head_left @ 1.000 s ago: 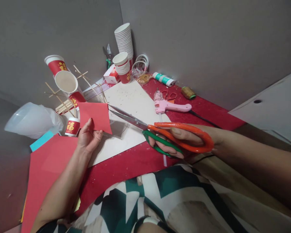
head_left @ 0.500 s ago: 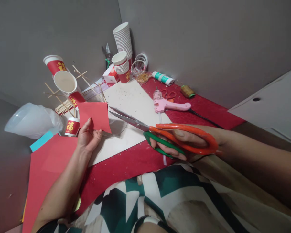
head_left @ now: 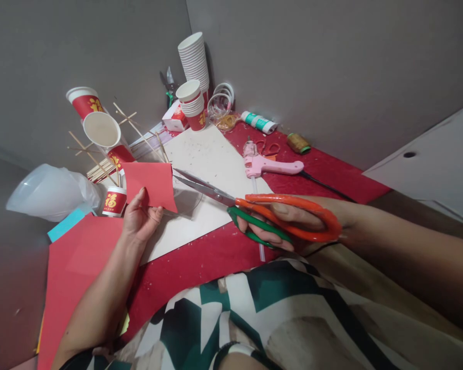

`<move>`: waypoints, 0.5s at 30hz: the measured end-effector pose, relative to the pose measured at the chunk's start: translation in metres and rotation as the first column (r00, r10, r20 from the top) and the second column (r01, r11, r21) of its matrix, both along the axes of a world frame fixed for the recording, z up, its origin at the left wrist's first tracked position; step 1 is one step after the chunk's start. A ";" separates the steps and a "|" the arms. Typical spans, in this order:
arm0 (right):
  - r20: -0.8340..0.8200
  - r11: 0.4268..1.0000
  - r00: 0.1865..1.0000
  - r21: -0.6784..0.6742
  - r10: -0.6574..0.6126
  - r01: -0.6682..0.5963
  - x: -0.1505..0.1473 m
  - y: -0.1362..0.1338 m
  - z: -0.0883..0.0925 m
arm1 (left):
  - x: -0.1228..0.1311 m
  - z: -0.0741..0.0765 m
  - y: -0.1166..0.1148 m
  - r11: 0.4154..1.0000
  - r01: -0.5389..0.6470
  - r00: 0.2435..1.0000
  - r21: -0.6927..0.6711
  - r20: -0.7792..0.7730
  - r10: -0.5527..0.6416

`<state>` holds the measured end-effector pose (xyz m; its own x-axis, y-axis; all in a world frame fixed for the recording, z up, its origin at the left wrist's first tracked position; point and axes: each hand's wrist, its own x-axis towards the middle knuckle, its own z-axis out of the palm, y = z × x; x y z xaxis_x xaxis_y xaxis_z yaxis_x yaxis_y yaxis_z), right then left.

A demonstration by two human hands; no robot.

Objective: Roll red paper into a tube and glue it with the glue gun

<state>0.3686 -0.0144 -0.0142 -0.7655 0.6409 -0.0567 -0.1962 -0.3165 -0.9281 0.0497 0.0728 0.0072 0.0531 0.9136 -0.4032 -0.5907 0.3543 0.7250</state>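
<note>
Between the thumb and fingers of my left hand (head_left: 141, 218) is a piece of red paper (head_left: 152, 181), held up by its lower edge. My right hand (head_left: 268, 231) grips a pair of scissors (head_left: 297, 213) with one orange and one green handle loop. The scissor blades are slightly parted, and their tips are close to the paper's right edge. Behind the paper stands a construction of red-and-white paper cups (head_left: 102, 131) and thin wooden sticks (head_left: 85, 145). Just left of the paper is a small cut-down cup (head_left: 114, 201).
A pink glue gun (head_left: 273, 167) lies on the red table cover beside a white board (head_left: 212, 159). At the back are a tall stack of cups (head_left: 195, 61), a tape roll (head_left: 221, 103) and a thread spool (head_left: 299, 144). A plastic bag (head_left: 54, 192) and large red sheet (head_left: 77, 267) lie left.
The scissors and my right hand have shifted slightly left. My left hand and the red paper have hardly moved; the whole view has tilted a little.
</note>
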 end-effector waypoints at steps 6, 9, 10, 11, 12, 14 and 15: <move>-0.014 1.000 1.000 0.007 0.004 -0.004 0.000 0.000 0.001 | 0.001 -0.001 -0.002 1.000 0.010 0.999 0.006 -0.037 -0.010; -0.009 1.000 1.000 0.014 -0.014 0.014 -0.001 -0.001 0.000 | -0.001 -0.002 -0.001 0.999 0.041 0.997 0.007 -0.064 -0.040; -0.014 0.999 1.000 0.025 -0.022 0.022 -0.001 -0.001 -0.001 | -0.002 -0.003 -0.001 0.999 0.051 0.996 0.011 -0.071 -0.050; -0.032 0.999 0.999 0.041 -0.027 0.028 -0.001 -0.001 -0.003 | -0.003 -0.003 -0.001 0.998 0.059 0.995 0.018 -0.076 -0.058; -0.054 0.998 0.998 0.060 -0.028 0.031 -0.001 -0.001 -0.004 | -0.004 -0.004 -0.001 0.997 0.069 0.995 0.027 -0.081 -0.066; -0.099 0.996 0.995 0.081 -0.014 0.022 -0.001 -0.001 -0.008 | -0.005 -0.004 -0.002 0.995 0.088 0.992 0.047 -0.093 -0.083; -0.109 0.997 0.994 0.080 -0.016 0.025 -0.001 -0.001 -0.010 | -0.005 -0.004 -0.002 0.994 0.097 0.991 0.057 -0.102 -0.091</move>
<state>0.3674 -0.0153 -0.0246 -0.7508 0.6558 0.0787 -0.3030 -0.2361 -0.9233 0.0447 0.0709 0.0028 0.1024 0.9295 -0.3542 -0.4808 0.3580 0.8004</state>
